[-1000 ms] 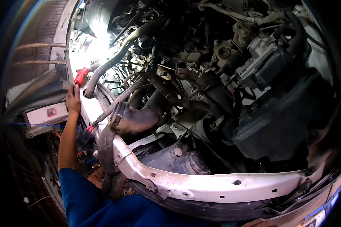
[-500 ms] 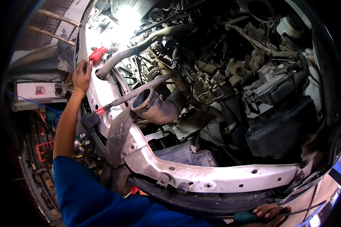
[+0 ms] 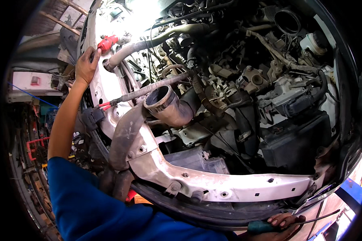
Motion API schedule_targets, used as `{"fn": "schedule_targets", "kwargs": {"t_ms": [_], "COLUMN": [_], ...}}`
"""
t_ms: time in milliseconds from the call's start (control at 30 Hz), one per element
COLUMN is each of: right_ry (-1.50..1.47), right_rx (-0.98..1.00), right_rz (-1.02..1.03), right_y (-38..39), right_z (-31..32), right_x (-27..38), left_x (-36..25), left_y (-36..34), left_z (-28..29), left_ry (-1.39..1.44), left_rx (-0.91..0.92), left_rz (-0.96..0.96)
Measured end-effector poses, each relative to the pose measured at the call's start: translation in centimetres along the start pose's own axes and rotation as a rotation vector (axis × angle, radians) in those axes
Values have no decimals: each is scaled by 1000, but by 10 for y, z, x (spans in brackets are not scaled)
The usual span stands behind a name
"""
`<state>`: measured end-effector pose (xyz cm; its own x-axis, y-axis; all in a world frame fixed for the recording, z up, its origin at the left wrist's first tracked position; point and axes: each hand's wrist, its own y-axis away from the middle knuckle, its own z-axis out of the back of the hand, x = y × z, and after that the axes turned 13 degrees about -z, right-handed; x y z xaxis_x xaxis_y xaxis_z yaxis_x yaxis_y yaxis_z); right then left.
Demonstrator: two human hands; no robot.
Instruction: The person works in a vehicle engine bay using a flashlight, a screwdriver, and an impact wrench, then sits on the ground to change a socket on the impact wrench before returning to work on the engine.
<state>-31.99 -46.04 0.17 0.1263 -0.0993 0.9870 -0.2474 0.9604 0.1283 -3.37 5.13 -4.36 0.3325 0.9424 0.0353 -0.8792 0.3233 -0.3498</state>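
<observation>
My left hand (image 3: pixel 87 66) rests at the outer edge of the white front panel (image 3: pixel 237 185), at the far left. Its fingers are stretched out and the thumb stands apart, its tip at the end of a red, rounded handle-like thing (image 3: pixel 107 43). A grey hose (image 3: pixel 138 52) runs just right of that hand. At the lower right, my right hand (image 3: pixel 283 225) is closed around a screwdriver (image 3: pixel 258 227) with a teal handle. Its long thin shaft points right. Part of the right hand is cut off by the lower edge.
The open engine bay holds a wide upturned air duct (image 3: pixel 175 110), a corrugated cable sleeve (image 3: pixel 153 91), a black box (image 3: pixel 297 138) and a fluid reservoir (image 3: pixel 313 43). A bright lamp (image 3: pixel 138 16) glares at the upper left. Cluttered parts (image 3: pixel 40 168) lie beyond my left arm.
The view has shifted a little, so the engine bay's front part sits higher. My left hand stays by the red thing; the right still holds the screwdriver, its shaft tilted slightly more upward.
</observation>
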Motion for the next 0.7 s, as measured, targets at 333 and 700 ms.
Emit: {"fn": "schedule_targets", "kwargs": {"t_ms": [333,700], "right_ry": [-32,1360], "right_rx": [-16,-176], "right_rz": [-34,730], "right_y": [-1,-21], "right_z": [-1,75], "right_x": [-1,-30], "left_x": [59,97], "left_y": [14,21], "left_z": [-17,-22], "left_ry": [-367,-594], "left_rx": [-58,63], "left_rz": [-560,-653]}}
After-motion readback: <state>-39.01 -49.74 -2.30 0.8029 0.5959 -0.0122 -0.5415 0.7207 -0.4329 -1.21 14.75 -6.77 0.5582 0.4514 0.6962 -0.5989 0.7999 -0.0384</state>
